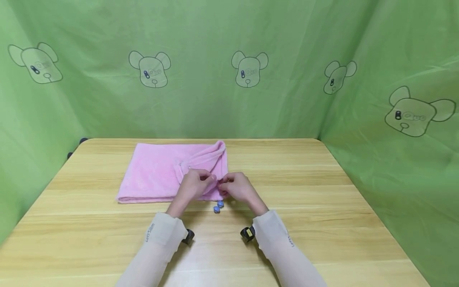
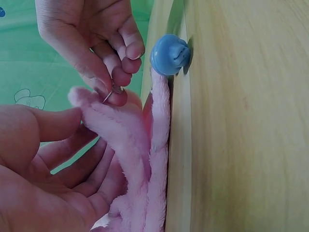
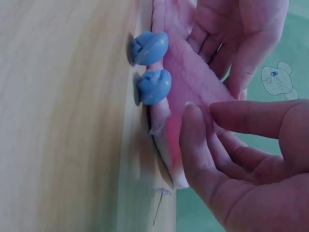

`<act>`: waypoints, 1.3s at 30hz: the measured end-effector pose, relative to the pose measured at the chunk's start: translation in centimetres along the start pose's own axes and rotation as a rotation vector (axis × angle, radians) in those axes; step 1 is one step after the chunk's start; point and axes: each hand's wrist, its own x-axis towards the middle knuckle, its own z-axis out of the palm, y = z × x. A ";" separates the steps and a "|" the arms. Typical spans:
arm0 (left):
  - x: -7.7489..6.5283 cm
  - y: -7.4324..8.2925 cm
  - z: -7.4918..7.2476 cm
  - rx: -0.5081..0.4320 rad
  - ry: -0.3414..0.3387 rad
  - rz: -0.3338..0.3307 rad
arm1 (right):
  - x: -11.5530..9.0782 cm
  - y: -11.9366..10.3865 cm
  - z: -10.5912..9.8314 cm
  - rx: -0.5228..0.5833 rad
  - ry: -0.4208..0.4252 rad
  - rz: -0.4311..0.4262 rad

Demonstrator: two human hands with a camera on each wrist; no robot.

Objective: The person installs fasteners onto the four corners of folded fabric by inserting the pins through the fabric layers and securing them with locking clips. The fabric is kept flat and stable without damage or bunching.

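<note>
A pink fleece blanket (image 1: 154,169) lies folded on the table, its right corner raised and turned back. My left hand (image 1: 195,183) pinches the raised edge between thumb and fingers. Close by on the right, my right hand (image 1: 238,186) pinches a thin metal pin (image 2: 107,97) with a small clear head, held against that fleece edge. Whether its tip has entered the fabric I cannot tell. Two rounded blue plastic caps (image 3: 150,48) rest by the blanket's near edge, below the hands. Another clear-headed pin (image 3: 163,192) is on the table near the blanket's corner.
The wooden table (image 1: 305,223) extends around the blanket on all sides. Green curtains (image 1: 201,107) printed with bear heads hang behind and beside it. A dark wrist camera (image 1: 247,234) sits under the right sleeve, another (image 1: 188,237) under the left.
</note>
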 end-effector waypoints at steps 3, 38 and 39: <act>0.0 0.1 0.0 0.000 -0.014 0.007 | 0.0 0.0 0.0 0.006 0.001 -0.003; 0.0 0.1 -0.1 -0.009 -0.021 0.075 | 0.3 0.1 0.5 0.205 -0.047 0.072; -0.1 0.1 -0.1 -0.010 -0.022 0.074 | 0.3 0.1 0.5 0.206 -0.043 0.075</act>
